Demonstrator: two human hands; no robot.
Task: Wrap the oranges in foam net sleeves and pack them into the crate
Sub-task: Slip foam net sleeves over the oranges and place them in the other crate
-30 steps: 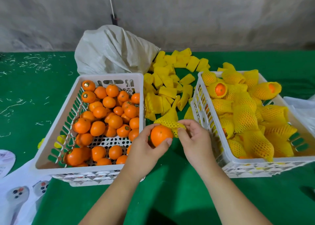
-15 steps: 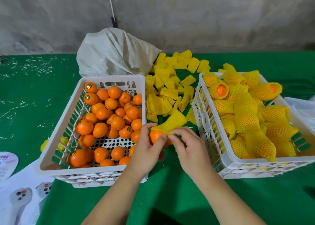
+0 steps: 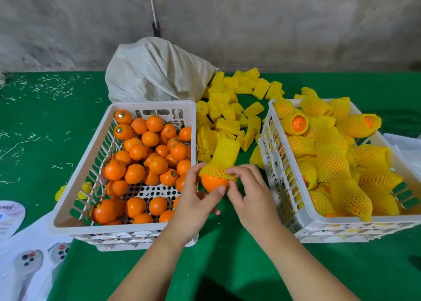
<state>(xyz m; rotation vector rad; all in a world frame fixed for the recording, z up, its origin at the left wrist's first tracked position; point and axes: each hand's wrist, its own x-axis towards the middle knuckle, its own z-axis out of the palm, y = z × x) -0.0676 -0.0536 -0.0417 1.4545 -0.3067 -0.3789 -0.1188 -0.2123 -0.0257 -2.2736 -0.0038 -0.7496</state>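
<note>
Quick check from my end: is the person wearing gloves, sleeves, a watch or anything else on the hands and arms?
Nothing shows. The left hand and the right hand are bare, with no gloves, rings or tape visible. Both forearms are bare down to the bottom edge of the picture, with no sleeve cuffs, watch or bands. Fingernails look short and unpainted.

Light is bright and even, falling from above and a little in front. A dark shadow lies on the green table [image 3: 227,284] below the forearms, and softer ones sit under the hands [image 3: 198,200]. Colours are saturated; the oranges [image 3: 136,151] show small pale highlights without harsh glare. The centre is sharp, the net texture clear. The wide lens bows the table's far edge, and the printed sheets [image 3: 27,262] at lower left look soft and smeared.
</note>
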